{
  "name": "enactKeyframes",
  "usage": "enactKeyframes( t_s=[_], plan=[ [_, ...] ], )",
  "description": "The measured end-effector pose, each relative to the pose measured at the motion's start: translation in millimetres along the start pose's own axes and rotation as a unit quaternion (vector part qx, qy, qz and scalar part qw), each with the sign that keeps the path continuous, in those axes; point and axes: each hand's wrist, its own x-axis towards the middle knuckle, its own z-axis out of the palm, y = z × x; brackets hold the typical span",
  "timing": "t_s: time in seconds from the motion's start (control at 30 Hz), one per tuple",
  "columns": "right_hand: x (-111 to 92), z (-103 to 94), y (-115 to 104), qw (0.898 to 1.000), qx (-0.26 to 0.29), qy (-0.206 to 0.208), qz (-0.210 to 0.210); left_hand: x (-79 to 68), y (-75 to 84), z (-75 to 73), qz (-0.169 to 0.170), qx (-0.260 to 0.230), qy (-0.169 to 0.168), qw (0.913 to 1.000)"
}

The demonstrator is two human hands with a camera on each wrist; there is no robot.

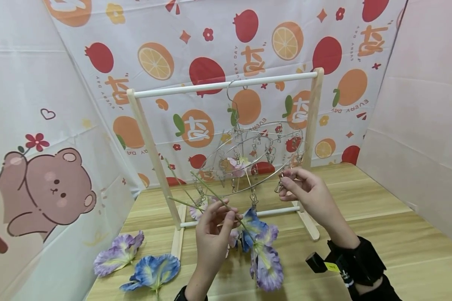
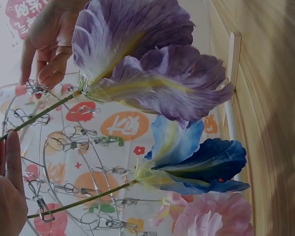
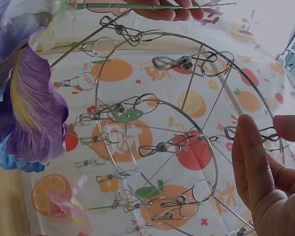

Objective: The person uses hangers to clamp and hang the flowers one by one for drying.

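Left fingers (image 1: 213,214) pinch the purple flower (image 1: 268,267) by its stem (image 2: 46,111), sparing the petals (image 2: 172,81), while right fingers (image 1: 303,174) pinch a clip (image 1: 279,186), perhaps steadying it

The held flower (image 1: 268,263) is yellow-streaked purple, the hanger (image 3: 161,147) silver, the backdrop (image 1: 226,46) fruit-printed.

A person's bare left hand (image 1: 215,228) is upright, thumb (image 1: 228,223) and fingers (image 2: 13,157) pinched; the right hand (image 1: 306,188), held higher and apart from it, angles inward, thumb and fingers also pinched, its forearm (image 1: 340,230) slanting in from the lower right.
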Motion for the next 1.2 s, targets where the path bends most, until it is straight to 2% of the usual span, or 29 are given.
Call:
enactKeyframes(
  t_s=[0.2,0.47,0.57,0.8,1.2],
  plan=[
    [-2,4.1,3,0.999,-0.032,-0.007,0.008,0.0,-0.2,1.0,0.002,0.0,0.004,1.0],
    [-4,20.4,9,0.997,-0.06,-0.028,0.039,0.8,0.5,0.0,-0.003,-0.024,0.009,0.9997],
    [-3,29.7,11,0.997,-0.057,-0.038,0.038,1.9,-0.5,-1.0,0.0,-0.024,0.01,0.9997],
    [-1,53.3,16,0.998,-0.036,-0.052,0.021,5.1,-1.3,-4.0,-0.021,-0.012,0.029,0.9993],
    [3,84.3,19,0.998,-0.027,-0.056,0.01,11.8,-9.9,-10.5,0.009,-0.013,0.055,0.9984]
  ],
)
